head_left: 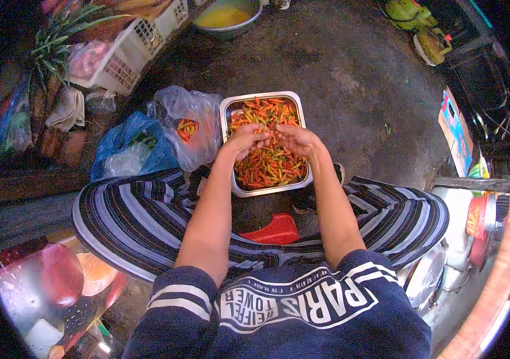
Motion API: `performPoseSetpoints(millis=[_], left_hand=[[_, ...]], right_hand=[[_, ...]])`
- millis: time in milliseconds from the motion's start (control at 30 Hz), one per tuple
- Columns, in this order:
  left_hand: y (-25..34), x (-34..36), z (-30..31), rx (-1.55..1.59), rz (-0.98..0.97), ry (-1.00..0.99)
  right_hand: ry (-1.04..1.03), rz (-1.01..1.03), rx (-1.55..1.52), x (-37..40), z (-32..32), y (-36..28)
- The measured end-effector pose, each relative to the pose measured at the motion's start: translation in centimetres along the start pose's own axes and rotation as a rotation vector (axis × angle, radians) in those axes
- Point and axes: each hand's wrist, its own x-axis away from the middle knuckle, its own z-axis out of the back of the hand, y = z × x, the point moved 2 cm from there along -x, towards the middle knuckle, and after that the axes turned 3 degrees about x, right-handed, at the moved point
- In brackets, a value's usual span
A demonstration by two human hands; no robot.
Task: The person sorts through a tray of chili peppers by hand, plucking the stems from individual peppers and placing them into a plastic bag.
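Note:
A rectangular metal tray (227, 173) on the floor in front of me is heaped with small red, orange and green chili peppers (271, 167). Above the heap, my left hand (247, 140) is closed, with a bit of orange chili pepper showing at its fingertips. Close by on the right, my right hand (298, 139) has its fingers pinched together, pointing at the left hand. Whatever sits in that pinch is too small to make out. Left of the tray, a clear plastic bag (201, 128) lies open with more chili peppers inside.
A blue plastic bag (114, 140) with green contents lies beside the clear one. White plastic crates (138, 48) stand at the upper left. A basin (228, 27) of yellowish liquid is at the top. A red plastic object (273, 230) shows between my legs. Pots and containers crowd the lower right.

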Motion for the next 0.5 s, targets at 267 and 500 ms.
performPoseSetpoints(millis=[267, 500], left_hand=[[-1.3, -0.5, 0.9, 0.070, 0.010, 0.123], [-1.0, 0.2, -0.3, -0.131, -0.006, 0.208]], right_hand=[[0.700, 0.301, 1.492, -0.1, 8.1, 1.1], [0.899, 0.069, 1.574, 0.7, 8.4, 5.9]])
